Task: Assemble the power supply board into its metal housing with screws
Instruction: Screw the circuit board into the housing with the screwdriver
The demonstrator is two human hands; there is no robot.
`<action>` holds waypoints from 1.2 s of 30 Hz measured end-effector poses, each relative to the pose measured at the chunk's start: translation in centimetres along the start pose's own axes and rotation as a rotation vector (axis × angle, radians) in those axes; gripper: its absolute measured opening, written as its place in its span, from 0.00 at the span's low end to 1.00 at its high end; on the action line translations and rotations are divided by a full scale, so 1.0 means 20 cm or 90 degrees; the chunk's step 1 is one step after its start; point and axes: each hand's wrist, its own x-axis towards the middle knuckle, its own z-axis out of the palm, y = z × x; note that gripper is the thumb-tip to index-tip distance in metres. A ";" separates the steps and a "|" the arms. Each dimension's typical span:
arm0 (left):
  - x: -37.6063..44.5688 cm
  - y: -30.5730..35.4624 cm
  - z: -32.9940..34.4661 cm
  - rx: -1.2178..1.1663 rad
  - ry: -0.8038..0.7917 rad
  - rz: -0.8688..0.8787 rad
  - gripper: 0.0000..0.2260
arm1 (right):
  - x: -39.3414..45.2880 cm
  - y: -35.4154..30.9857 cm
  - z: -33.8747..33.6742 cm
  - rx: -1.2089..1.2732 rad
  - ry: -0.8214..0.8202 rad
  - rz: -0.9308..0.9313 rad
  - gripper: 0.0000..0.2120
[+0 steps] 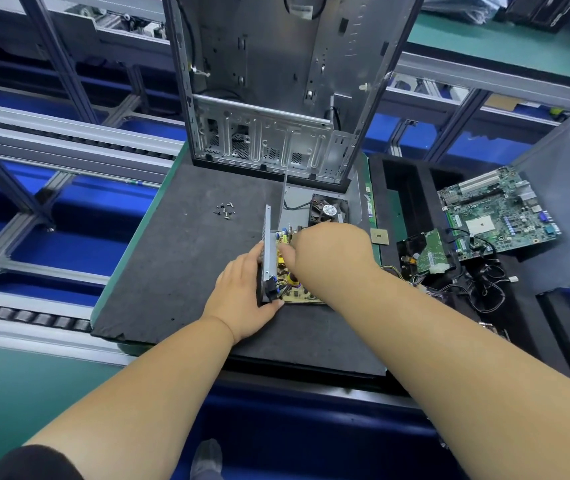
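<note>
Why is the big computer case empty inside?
Empty: the open computer case shows bare metal. Its motherboard lies out on the right.

Hands: two, a left hand [245,289] and a right hand [328,254], both at the centre of the view.
Power supply board [297,289]: one, between the hands.
Metal housing [267,251]: one, its upright wall at the left hand.
Loose screws [224,210]: one cluster at 10 o'clock from the board, roughly eight; exact count unclear.
Cooling fan [329,210]: one, at 12 o'clock from the board.
Computer case [276,81]: one, open, at 12 o'clock.
Motherboard [498,216]: one, at 3 o'clock.
Processor chip [379,236]: one, just right of the right hand.
Foam mat [179,271] on the counter: one.
</note>
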 end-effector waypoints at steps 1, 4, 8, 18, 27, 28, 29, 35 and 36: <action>0.00 0.00 0.00 0.000 0.001 0.000 0.47 | -0.01 0.00 0.01 0.004 0.002 0.006 0.24; 0.00 0.00 0.00 -0.005 -0.001 0.003 0.47 | -0.02 0.01 -0.01 0.133 -0.035 0.029 0.15; 0.00 0.00 0.00 -0.002 -0.001 0.002 0.47 | -0.04 0.04 -0.05 0.250 -0.085 0.027 0.08; 0.01 -0.01 0.00 0.003 -0.007 -0.002 0.48 | 0.01 0.02 -0.01 0.023 -0.020 0.028 0.22; 0.00 -0.01 0.00 0.008 -0.005 0.002 0.47 | -0.02 0.07 -0.03 0.217 -0.059 0.001 0.12; 0.00 -0.01 0.00 0.008 -0.005 0.002 0.47 | -0.02 0.08 -0.04 0.236 -0.057 -0.031 0.12; 0.00 -0.01 0.00 0.006 -0.006 0.002 0.47 | -0.03 0.08 -0.04 0.242 -0.050 -0.053 0.13; 0.00 -0.01 0.01 0.006 -0.006 -0.001 0.47 | -0.05 0.04 0.01 0.093 -0.012 -0.044 0.16; 0.00 0.00 0.00 0.004 -0.006 -0.001 0.47 | -0.05 0.03 0.02 0.113 -0.004 -0.039 0.15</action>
